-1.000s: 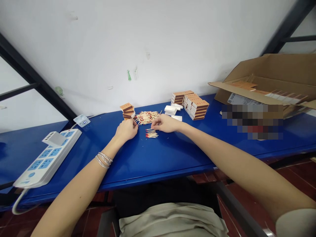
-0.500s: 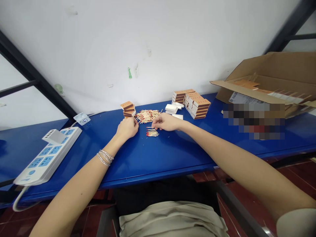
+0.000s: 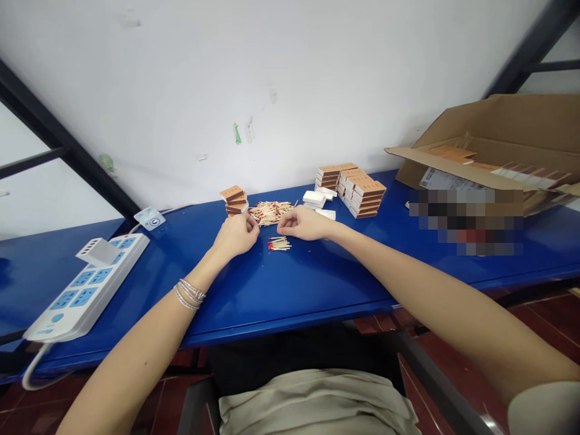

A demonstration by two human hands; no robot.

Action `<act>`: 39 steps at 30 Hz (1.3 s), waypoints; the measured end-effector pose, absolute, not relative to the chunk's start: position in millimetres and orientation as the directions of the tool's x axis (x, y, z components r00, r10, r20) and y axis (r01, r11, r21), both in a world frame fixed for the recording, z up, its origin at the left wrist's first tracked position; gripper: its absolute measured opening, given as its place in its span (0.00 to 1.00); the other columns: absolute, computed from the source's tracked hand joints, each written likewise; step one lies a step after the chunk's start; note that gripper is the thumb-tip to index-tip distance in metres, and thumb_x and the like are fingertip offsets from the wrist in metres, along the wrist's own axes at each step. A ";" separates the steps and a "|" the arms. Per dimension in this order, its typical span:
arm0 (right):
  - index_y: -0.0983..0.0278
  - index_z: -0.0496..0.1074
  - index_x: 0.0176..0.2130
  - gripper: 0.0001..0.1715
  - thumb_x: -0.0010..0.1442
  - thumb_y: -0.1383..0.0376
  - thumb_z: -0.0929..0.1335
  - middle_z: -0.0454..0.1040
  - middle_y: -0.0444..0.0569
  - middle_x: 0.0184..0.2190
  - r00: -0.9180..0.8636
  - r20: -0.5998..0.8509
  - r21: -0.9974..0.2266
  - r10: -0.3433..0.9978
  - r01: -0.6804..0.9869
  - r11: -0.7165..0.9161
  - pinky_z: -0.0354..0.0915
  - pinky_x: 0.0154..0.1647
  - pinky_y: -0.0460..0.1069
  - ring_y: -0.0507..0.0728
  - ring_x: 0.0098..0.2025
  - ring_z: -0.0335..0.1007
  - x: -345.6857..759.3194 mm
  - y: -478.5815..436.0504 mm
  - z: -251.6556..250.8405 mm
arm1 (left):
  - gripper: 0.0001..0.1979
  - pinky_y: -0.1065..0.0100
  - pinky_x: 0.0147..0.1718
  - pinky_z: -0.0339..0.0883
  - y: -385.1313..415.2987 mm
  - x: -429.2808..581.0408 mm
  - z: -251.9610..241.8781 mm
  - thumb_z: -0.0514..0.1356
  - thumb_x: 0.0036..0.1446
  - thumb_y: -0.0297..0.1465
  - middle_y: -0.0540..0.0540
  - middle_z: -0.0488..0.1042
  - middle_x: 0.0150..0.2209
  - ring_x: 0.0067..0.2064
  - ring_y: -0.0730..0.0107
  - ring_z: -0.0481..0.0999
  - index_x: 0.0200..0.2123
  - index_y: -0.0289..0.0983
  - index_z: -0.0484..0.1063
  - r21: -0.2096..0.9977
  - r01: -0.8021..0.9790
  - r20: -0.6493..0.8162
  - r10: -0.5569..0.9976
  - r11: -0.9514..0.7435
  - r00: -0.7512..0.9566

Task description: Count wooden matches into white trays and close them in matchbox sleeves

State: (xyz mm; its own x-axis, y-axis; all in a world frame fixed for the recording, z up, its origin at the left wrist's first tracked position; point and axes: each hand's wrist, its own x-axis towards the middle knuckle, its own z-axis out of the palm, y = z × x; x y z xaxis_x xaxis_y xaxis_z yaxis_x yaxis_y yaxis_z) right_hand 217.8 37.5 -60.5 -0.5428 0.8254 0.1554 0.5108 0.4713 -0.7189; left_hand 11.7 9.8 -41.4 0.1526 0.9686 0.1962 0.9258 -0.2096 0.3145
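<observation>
A loose heap of red-tipped wooden matches (image 3: pixel 270 212) lies on the blue table (image 3: pixel 299 290). My left hand (image 3: pixel 235 235) sits at the heap's near left edge, its curled fingertips against the matches. Whether it pinches any is hidden. My right hand (image 3: pixel 301 223) rests just right of the heap, fingers curled, with its fingertips hiding whatever is under them. Below that hand lies a small bundle of matches (image 3: pixel 279 243), all heads to the left. A short stack of orange matchboxes (image 3: pixel 235 200) stands behind my left hand.
Taller matchbox stacks (image 3: pixel 362 192) and white inner trays (image 3: pixel 314 199) stand right of the heap. A white power strip (image 3: pixel 86 287) lies at left. An open cardboard box (image 3: pixel 480 145) holding matchboxes sits at right, partly behind a pixelated patch (image 3: pixel 466 222).
My left hand has shifted right, its fingertips now reaching the heap's edge. My right hand has drawn slightly up and away from the small bundle, which stays in place.
</observation>
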 end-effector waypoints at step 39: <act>0.64 0.78 0.38 0.09 0.59 0.64 0.68 0.75 0.52 0.36 -0.414 0.468 -0.338 0.781 0.732 0.591 0.58 0.41 0.50 0.57 0.38 0.69 202.2 51.6 -77.3 | 0.08 0.68 0.32 0.63 25.2 13.7 -61.2 0.55 0.60 0.32 0.48 0.77 0.33 0.36 0.65 0.75 0.38 0.40 0.74 0.196 0.902 0.275 0.904 -0.385 0.326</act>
